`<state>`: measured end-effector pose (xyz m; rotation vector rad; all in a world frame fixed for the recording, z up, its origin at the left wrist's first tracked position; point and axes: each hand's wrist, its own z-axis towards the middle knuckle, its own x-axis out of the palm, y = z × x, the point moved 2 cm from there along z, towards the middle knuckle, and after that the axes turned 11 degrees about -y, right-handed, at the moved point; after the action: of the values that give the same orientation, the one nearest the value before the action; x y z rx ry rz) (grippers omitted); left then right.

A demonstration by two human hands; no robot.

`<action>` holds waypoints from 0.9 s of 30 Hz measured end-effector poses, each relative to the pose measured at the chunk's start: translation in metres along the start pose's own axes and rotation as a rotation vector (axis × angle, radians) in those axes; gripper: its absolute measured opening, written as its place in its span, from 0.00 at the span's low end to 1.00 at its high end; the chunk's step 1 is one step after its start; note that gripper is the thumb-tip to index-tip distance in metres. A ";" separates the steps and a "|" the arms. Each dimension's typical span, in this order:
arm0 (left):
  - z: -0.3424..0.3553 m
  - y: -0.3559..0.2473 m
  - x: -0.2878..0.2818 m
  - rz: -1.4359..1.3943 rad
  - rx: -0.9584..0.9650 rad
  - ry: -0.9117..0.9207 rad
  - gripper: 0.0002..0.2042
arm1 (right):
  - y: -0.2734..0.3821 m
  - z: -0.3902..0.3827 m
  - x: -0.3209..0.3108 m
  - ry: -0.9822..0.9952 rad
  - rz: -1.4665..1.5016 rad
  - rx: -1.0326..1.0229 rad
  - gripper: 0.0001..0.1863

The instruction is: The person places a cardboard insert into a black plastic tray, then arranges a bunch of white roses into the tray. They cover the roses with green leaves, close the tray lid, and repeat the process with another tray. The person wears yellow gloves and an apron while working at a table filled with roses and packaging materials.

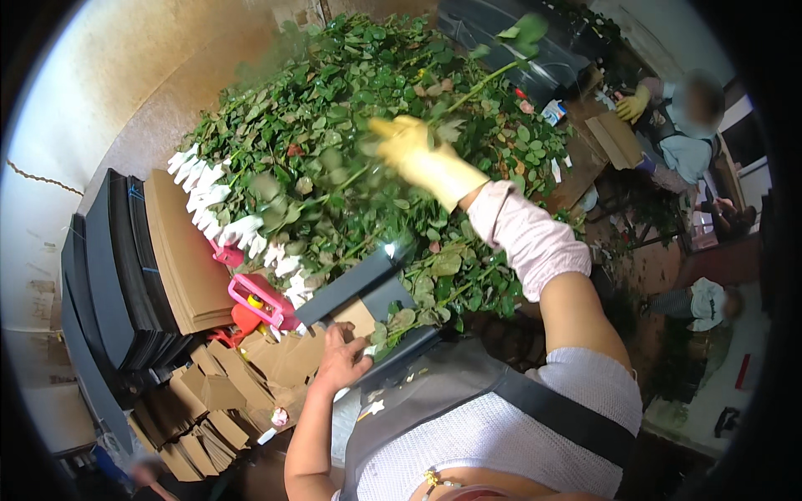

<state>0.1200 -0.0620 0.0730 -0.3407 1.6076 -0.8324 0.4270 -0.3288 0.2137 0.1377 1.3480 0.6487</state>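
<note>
A long leafy rose stem (pixel 476 88) slants across the pile, and my right hand (pixel 413 154), in a yellow glove, closes around its middle; motion blurs the fingers. Beneath lies a broad heap of leafy cut stems (pixel 334 104), many ending at the left in white sleeves (pixel 200 188). Bare and with its fingers apart, my left hand (pixel 341 359) touches the near left end of a dark trough-like holder (pixel 355 284). A piece of brown cardboard (pixel 355 317) and some leaves lie inside that holder, next to my fingertips.
Stacked dark and brown cardboard sheets (pixel 180 250) stand at the left, with folded cardboard (pixel 209 384) below. A pink-handled tool (pixel 263 301) sits by the white sleeves. Black plastic sheeting (pixel 510 46) lies at the back. At the right, a person with yellow gloves (pixel 632 104) handles cardboard.
</note>
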 end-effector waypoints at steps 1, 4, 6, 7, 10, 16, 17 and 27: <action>0.000 -0.002 -0.002 0.018 0.016 -0.015 0.18 | -0.004 -0.004 -0.015 -0.148 -0.183 -0.195 0.19; -0.007 0.010 0.001 -0.027 -0.017 -0.031 0.17 | -0.014 -0.027 -0.048 -0.508 -0.165 -0.366 0.24; -0.010 0.009 -0.002 0.011 0.017 -0.041 0.17 | -0.005 -0.050 -0.063 -0.375 -0.109 -0.453 0.22; -0.012 0.013 -0.002 -0.014 0.010 -0.031 0.17 | -0.008 -0.066 -0.067 -0.429 -0.171 -0.714 0.23; -0.013 0.009 -0.005 -0.040 0.017 -0.028 0.15 | -0.003 -0.110 -0.083 -0.228 0.042 -0.715 0.22; -0.019 0.034 0.007 0.022 0.190 -0.163 0.28 | -0.021 -0.167 -0.046 0.094 0.148 -0.616 0.10; -0.012 0.006 -0.007 -0.207 -0.076 -0.230 0.30 | -0.038 -0.175 -0.034 0.218 -0.004 -0.517 0.09; -0.030 0.028 0.013 -0.073 -0.038 -0.306 0.32 | -0.029 -0.206 -0.006 0.713 -0.828 0.041 0.11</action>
<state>0.0956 -0.0409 0.0446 -0.5305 1.3334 -0.7647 0.2445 -0.4113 0.1558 -0.6522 1.9114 -0.0636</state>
